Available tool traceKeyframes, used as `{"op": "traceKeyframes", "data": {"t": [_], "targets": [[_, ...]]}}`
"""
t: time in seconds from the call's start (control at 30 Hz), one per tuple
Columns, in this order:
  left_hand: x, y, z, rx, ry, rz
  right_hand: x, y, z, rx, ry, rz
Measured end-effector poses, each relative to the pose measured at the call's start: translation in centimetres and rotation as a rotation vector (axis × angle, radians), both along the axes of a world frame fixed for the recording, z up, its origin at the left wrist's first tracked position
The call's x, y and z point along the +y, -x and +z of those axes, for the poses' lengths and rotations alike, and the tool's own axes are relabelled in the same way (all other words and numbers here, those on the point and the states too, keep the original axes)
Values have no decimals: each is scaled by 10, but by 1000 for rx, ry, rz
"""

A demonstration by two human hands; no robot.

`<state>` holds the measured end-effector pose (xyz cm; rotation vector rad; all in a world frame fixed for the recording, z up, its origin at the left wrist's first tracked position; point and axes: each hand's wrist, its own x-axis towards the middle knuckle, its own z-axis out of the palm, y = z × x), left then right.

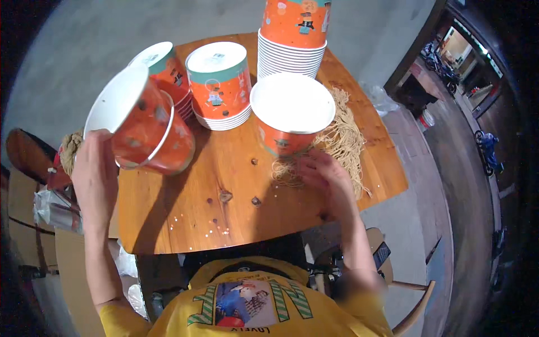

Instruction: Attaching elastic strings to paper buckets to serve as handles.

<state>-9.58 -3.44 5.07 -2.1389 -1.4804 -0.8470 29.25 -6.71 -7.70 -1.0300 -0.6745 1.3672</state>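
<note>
Head view: a wooden bench (179, 196) with rounded edges, a glossy grain and dark knots carries paper-looking buckets, orange outside with printed figures and white within. Two buckets stand singly. The tilted bucket (149, 121) is raised at the bench's left side, its round mouth leaning up and left, a thin white handle (169, 121) looping across its wall. The left grip (96, 160) is closed on its rim, fingers bent over the edge. The upright bucket (291, 115) rests mouth up near the middle, its smooth white inside in sight.

Three stacks of nested buckets sit upside down behind: a left stack (168, 73), partly hidden by the tilted bucket, a middle stack (219, 92) and a tall stack (293, 48), the highest. White rims pile up ridged at their feet, too tightly packed to count surely.

One shaggy bundle of beige cord (348, 143) lies right of the upright bucket; one small loose coil (286, 173) lies before it. The right grip (324, 173) is partly curled beside the coil; whether it pinches a strand cannot be told. White specks (210, 231) dot the near edge.
</note>
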Motion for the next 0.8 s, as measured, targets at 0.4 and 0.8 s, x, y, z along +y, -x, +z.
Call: {"op": "traceKeyframes", "data": {"t": [0.4,0.8], "targets": [[-76,-8,5,-536,-292,-358,-7,-4,-35,-1457,-443,-93],[-71,-74,-46,238,240,-471,16,43,-33,-1630,-308,69]]}}
